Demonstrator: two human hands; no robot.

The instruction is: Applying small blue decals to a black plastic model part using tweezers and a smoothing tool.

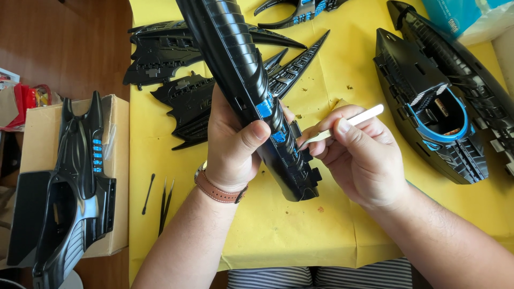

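From the head camera, the left hand (pixel 231 144) is wrapped tight around a long black toy part (pixel 243 80) with small blue bits on it. The thumb presses on the front, and the part sticks up and away from the hand at a slant. A brown watch strap (pixel 217 190) sits on that wrist.

The right hand (pixel 358 155) is just beside the left one, and its fingers are pinched shut on a thin white stick (pixel 348 120). The tip of the stick touches the side of the black part, right next to the left thumb.

Under both hands lies a yellow sheet (pixel 300 225). Past the left hand lie black wing pieces (pixel 182 69). To the right of the right hand sits a black hull (pixel 428 107) with a blue ring. Well to the left of the left hand, another black toy body (pixel 75 182) rests on a cardboard box (pixel 40 134). Near the left arm lie black tweezers (pixel 165 206) and a small black swab (pixel 148 194).
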